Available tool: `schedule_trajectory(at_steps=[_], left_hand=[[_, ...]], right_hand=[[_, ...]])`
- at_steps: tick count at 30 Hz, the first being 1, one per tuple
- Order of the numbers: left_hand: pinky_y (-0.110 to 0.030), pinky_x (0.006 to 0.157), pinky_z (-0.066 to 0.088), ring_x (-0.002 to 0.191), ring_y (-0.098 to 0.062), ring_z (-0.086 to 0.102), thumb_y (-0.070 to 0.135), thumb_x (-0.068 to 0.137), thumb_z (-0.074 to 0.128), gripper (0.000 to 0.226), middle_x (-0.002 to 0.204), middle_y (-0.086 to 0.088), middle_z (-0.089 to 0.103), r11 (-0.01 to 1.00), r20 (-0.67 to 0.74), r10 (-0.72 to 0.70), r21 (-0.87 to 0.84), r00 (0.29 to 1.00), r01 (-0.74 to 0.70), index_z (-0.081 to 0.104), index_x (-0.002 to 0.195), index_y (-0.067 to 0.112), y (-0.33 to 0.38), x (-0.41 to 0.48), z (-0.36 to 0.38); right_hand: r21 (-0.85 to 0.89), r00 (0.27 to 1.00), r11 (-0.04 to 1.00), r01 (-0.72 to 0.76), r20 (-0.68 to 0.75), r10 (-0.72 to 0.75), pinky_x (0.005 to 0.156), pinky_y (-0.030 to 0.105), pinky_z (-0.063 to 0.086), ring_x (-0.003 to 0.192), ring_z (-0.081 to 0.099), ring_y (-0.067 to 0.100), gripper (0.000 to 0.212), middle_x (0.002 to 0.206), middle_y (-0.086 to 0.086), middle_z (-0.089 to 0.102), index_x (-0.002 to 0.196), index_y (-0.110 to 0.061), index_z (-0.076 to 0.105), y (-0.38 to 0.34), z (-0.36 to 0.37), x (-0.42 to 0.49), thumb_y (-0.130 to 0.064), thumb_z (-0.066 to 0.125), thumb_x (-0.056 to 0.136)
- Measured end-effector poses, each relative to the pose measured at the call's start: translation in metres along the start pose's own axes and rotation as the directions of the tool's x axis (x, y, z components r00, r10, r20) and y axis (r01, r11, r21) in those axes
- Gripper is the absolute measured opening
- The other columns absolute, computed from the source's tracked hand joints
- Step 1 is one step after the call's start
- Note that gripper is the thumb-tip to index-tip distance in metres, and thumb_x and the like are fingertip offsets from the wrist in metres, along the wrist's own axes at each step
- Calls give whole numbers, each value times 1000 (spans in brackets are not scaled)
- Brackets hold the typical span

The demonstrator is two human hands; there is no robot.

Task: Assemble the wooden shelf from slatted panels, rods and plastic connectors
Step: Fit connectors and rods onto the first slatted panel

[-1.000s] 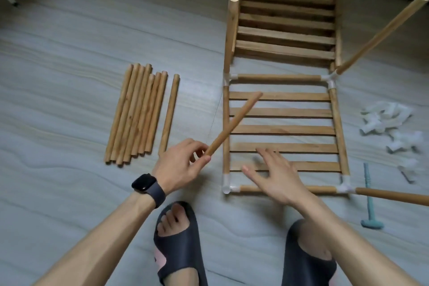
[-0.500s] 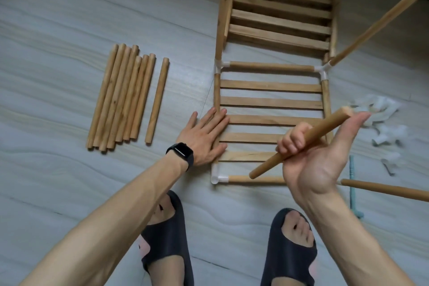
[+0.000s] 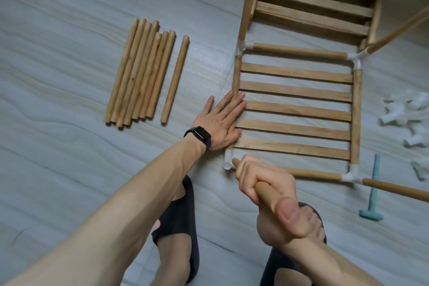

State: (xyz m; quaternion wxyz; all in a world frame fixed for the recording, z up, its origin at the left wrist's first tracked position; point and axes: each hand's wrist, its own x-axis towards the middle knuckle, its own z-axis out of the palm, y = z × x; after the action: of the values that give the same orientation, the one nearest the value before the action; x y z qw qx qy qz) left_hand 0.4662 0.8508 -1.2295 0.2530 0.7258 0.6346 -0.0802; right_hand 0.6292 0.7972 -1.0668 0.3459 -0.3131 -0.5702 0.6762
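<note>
you look to be on the step of seating a post in the near-left corner of the slatted panel [image 3: 294, 109], which lies flat on the floor [image 3: 69, 30] with a second panel [image 3: 313, 0] standing at its far edge. your right hand [image 3: 281, 206] has its fingers [image 3: 253, 176] wrapped tight round a rod [image 3: 265, 191], thumb laid along the shaft. the rod's far tip sits right at the white near-left connector [image 3: 228, 162]. whether it has entered the socket i cannot tell, since your knuckles hide the joint. your left hand [image 3: 218, 123] lies flat with its fingers straight and gripping nothing, pressing on the panel's left rail just beyond that connector. the other three corners each carry a rod: the far-left post [image 3: 248, 2], the far-right post [image 3: 399, 28] slanting away, and the near-right post [image 3: 394, 189] running out to the right. so this is probably the last post of this tier. the next move calls for lining the rod's axis up with the open socket. then push straight in while your left hand holds the frame down, so the corner neither skids nor twists. a skewed push could lever the connector off its rail. if the fit binds, the teal mallet [image 3: 372, 193] lies at the near right, just beside the near-right post. the spare rods [image 3: 139, 72] lie in a row to the left. the loose connectors [image 3: 404, 114] are heaped at the right, and both are well apart from your hands.
</note>
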Motion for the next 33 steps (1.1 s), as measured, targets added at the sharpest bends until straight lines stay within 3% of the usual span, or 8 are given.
schedule_trajectory(at_steps=[3, 6, 9, 11, 21, 26, 30, 33], left_hand=[[-51, 122, -11, 149, -12, -24, 55, 100, 25, 75, 158, 14, -31, 1000, -7, 1, 8, 1000, -1, -16, 157, 30, -2, 1, 3], [-51, 122, -11, 150, -12, -23, 55, 100, 26, 75, 162, 13, -25, 1000, -19, 12, -2, 1000, -12, -15, 157, 30, -3, 1, 4], [-50, 122, -12, 150, -11, -22, 54, 100, 28, 75, 163, 13, -22, 1000, -44, 17, -8, 999, -17, -13, 158, 30, -4, 1, 6], [-50, 122, -13, 150, -11, -22, 54, 100, 28, 75, 164, 13, -22, 1000, -49, 19, -10, 999, -19, -13, 158, 30, -4, 1, 7], [-51, 122, -11, 150, -12, -23, 54, 100, 26, 75, 163, 12, -24, 1000, -29, 8, 14, 1000, -7, -15, 157, 29, -2, 1, 3], [-52, 122, -10, 150, -13, -23, 54, 100, 27, 75, 163, 12, -25, 1000, -20, -6, 7, 1000, 6, -15, 157, 29, 4, 1, 2], [-52, 122, -10, 150, -14, -23, 51, 100, 28, 75, 164, 11, -24, 1000, -19, -12, 1, 1000, 12, -14, 158, 28, 7, 1, 0], [-52, 122, -11, 150, -14, -24, 50, 99, 28, 76, 163, 10, -25, 1000, -21, -11, 11, 1000, 11, -15, 157, 28, 6, 1, 1]], right_hand=[[-91, 997, 994, 52, 61, -47, 60, 45, 31, 53, 34, 22, 57, 59, -5, 32, 61, -21, 37, 2, 6, 3, -65, 32, 98], [-165, 997, 984, 68, 53, -59, 68, 24, 38, 61, 38, -6, 37, 81, -18, 21, 66, -21, 36, 2, 10, 1, -27, 42, 103], [-151, 988, 989, 1, 154, 22, 60, 33, 27, 55, 34, 15, 75, 59, -4, 32, 53, -8, 36, 10, 19, -2, -66, 27, 100], [-193, 986, 981, 28, 165, 4, 60, 36, 28, 53, 33, 19, 82, 54, 0, 33, 50, -7, 36, 18, 22, -8, -74, 24, 96], [-157, 990, 987, 41, 138, -19, 58, 38, 29, 52, 34, 19, 81, 52, 2, 34, 50, -8, 36, 18, 19, -5, -74, 25, 95], [-3, 1000, 1000, -15, 1, 15, 51, 45, 24, 49, 29, 24, 58, 51, 0, 32, 58, -27, 36, 21, 0, 13, -74, 34, 92], [-224, 989, 975, 3, 143, 29, 58, 34, 29, 53, 35, 18, 79, 53, 1, 36, 52, -8, 37, 31, 5, 0, -74, 26, 95], [-240, 988, 971, 2, 153, 35, 59, 35, 34, 55, 42, 19, 83, 54, 2, 45, 53, -4, 43, 36, -2, -6, -75, 27, 94]])
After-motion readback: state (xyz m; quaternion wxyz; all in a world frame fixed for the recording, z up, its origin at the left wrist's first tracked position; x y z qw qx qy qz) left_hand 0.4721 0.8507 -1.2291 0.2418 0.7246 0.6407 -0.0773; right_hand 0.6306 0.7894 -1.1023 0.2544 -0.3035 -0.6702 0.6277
